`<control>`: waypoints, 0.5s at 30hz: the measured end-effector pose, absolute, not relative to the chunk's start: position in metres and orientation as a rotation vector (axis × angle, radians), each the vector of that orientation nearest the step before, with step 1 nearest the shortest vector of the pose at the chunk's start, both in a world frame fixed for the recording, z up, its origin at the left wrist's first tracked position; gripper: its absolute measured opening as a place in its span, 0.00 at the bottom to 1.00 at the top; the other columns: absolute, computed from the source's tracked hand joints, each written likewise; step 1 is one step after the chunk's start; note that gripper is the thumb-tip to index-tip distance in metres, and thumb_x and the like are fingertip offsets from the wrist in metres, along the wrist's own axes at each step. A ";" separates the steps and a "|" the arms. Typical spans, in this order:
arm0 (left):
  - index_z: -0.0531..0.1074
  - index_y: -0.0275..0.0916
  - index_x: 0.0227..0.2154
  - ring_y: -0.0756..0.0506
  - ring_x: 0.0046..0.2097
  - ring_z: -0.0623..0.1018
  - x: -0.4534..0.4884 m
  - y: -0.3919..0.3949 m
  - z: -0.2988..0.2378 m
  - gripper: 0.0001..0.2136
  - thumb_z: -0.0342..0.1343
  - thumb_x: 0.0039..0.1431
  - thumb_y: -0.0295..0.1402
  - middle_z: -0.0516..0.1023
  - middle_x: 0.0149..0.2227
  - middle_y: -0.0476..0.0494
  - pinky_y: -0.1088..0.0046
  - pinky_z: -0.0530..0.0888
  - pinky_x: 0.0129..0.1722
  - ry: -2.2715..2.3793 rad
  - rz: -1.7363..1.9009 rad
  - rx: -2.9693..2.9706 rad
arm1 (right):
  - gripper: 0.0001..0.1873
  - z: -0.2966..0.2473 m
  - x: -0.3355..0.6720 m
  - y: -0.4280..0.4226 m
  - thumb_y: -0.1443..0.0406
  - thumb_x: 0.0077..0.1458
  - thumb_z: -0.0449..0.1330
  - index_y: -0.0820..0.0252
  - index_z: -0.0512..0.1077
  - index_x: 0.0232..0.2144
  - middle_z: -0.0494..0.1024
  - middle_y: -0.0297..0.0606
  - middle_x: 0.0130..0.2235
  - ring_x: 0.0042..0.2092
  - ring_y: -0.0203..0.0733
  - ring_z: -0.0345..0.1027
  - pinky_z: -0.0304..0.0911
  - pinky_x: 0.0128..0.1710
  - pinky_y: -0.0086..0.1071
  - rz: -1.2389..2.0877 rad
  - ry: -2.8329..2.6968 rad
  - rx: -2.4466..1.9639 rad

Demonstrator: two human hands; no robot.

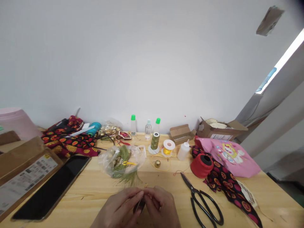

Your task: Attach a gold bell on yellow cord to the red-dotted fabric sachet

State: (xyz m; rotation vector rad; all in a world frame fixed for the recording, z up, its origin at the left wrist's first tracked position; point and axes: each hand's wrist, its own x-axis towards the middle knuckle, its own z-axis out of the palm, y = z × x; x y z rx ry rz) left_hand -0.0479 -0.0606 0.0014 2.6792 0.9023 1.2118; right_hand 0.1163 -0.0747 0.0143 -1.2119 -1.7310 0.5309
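Note:
At the table's near edge, my left hand [118, 205] and my right hand [161, 205] meet with fingertips pinched together. Between them is a small dark piece [139, 205]; my fingers cover much of it, so its kind is unclear. A tiny gold-coloured bit shows just beyond the fingertips. Past my left hand, loose green threads [129, 179] spill from a clear plastic bag [137, 155]. Black-handled scissors [201, 202] lie with blades parted to the right of my right hand. A gold bell-like ball [157, 163] rests farther back, near a loop of yellow cord.
Behind stand a green thread spool [155, 141], a yellow cord spool [168, 146] and a white squeeze bottle [183, 150]. To the right are a red thread cone [201, 166], patterned fabric [228, 183] and a pink bag [237, 158]. A dark tablet-like slab [52, 190] and cardboard box [26, 167] occupy the left.

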 end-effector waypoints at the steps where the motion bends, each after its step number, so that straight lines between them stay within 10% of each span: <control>1: 0.64 0.38 0.45 0.47 0.40 0.74 -0.047 -0.061 0.000 0.17 0.49 0.50 0.24 0.75 0.39 0.39 0.76 0.72 0.39 0.914 1.200 2.710 | 0.10 0.014 0.116 -0.075 0.67 0.50 0.51 0.59 0.74 0.28 0.68 0.31 0.17 0.19 0.32 0.60 0.54 0.19 0.22 0.543 -1.720 -1.224; 15: 0.67 0.38 0.40 0.51 0.34 0.76 -0.039 -0.056 -0.003 0.12 0.48 0.51 0.22 0.75 0.33 0.43 0.81 0.73 0.35 1.017 1.272 2.663 | 0.12 0.014 0.125 -0.081 0.63 0.53 0.50 0.59 0.71 0.35 0.76 0.39 0.33 0.35 0.39 0.69 0.65 0.34 0.27 0.704 -1.436 -1.249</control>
